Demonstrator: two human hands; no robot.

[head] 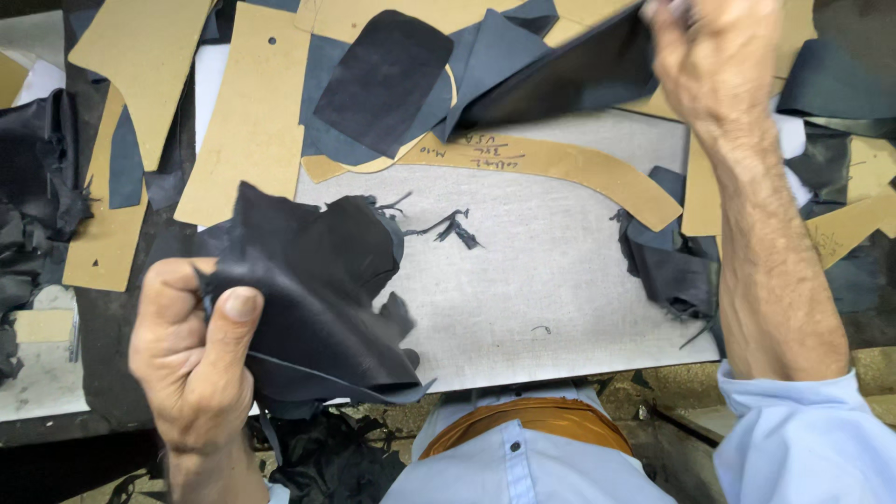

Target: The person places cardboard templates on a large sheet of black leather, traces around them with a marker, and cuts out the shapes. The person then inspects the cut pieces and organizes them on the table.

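I see my left hand low at the near edge of the tabletop, its fingers closed on a crumpled black leather scrap; the thumb presses on the scrap's left edge and the rest of it fans out to the right of those fingers, over the grey board. My right hand is far up at the top of the view, its fingers pinched on the corner of a large dark leather sheet that hangs down and leftward from them. Just below that sheet lies a long curved cardboard pattern, with more tan patterns well to the left. Between the two hands, small black trimmings lie on the board, and a dark heap of offcuts sits just beside my right forearm
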